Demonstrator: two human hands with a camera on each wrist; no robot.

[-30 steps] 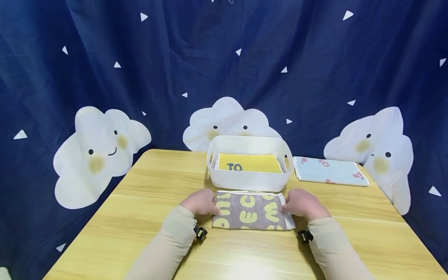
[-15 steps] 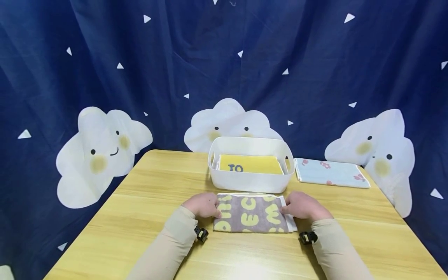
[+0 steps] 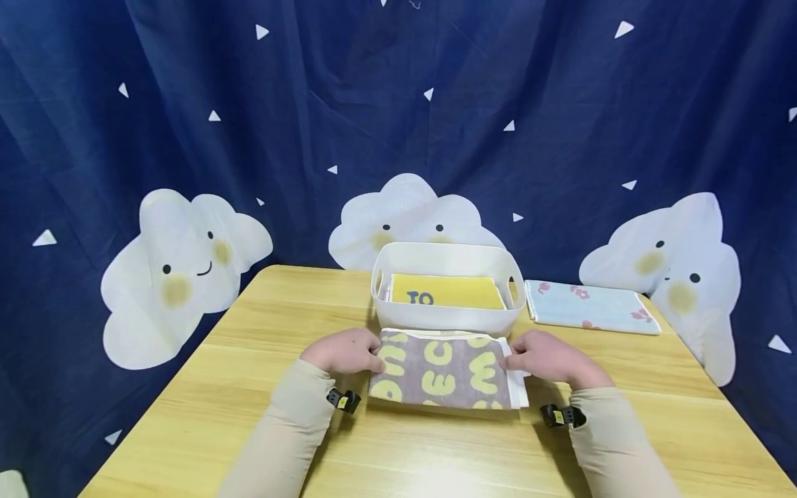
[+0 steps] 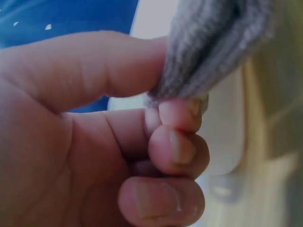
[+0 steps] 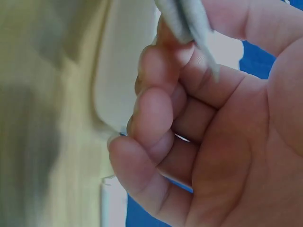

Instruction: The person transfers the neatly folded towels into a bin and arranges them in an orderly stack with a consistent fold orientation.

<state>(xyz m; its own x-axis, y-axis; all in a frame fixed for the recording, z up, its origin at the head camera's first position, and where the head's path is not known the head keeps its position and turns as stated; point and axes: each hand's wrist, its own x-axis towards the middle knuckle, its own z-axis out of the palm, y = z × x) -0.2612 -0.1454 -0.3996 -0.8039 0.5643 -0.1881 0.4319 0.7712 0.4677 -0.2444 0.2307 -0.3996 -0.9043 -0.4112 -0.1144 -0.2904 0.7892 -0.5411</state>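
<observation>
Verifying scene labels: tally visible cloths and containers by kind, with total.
Cloths: 3 (grey cloth pinched by left hand and right hand; yellow cloth inside the basket; pale blue cloth on the table)
Containers: 1 (the white basket)
Total: 4
Anything under the yellow cloth is hidden.

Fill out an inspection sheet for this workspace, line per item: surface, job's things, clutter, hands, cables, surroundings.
Surface: wood-grain table, bright glare on the person's side.
Job's things: folded grey cloth with yellow letters, held up at both ends; white bin beyond it, yellow cloth inside; pale-blue floral cloth folded on the table, right of the bin.
Clutter: nothing seen.
Hands: left hand and right hand each pinch one end of the grey cloth; black device on each wrist.
Cables: nothing seen.
Surroundings: dark blue curtain with cloud prints behind the table.
</observation>
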